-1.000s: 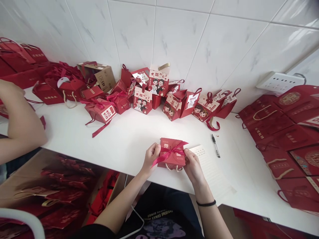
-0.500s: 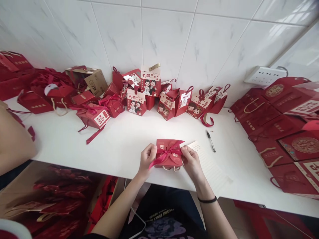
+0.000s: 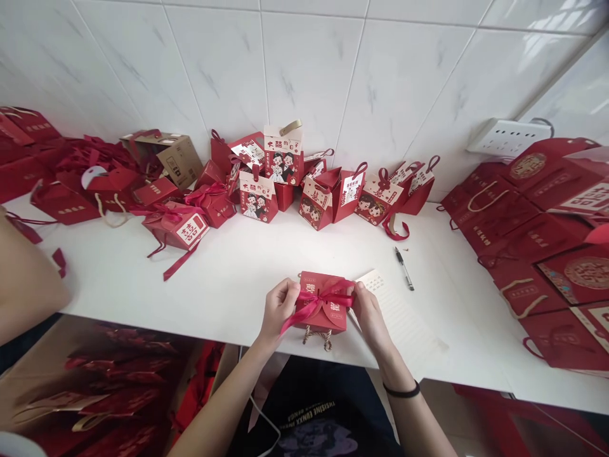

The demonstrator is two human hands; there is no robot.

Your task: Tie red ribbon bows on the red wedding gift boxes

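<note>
A small red gift box (image 3: 328, 322) with gold lettering lies on the white table in front of me. A crimson ribbon (image 3: 316, 303) forms a bow across its top. On the left side, my left hand (image 3: 280, 308) pinches the ribbon, one tail of which hangs below the fingers. My right hand (image 3: 370, 312) is closed on the ribbon at the other side. Twisted cord handles (image 3: 318, 336) stick out from the box's near edge. Lined paper (image 3: 399, 311) lies partly under my right hand.
A pen (image 3: 404, 268) lies to the right of the box. Several decorated red boxes (image 3: 257, 198) line the wall. Red gift bags (image 3: 523, 238) are stacked at right, beneath a white power strip (image 3: 507, 136). At far left is another person's arm (image 3: 31, 273). Below, a carton holds red packaging (image 3: 118, 387).
The ribbon's loops are pulled wider between my hands, and my right hand has shifted slightly right. The cord handles show more at the box's near edge. The view has tilted slightly.
</note>
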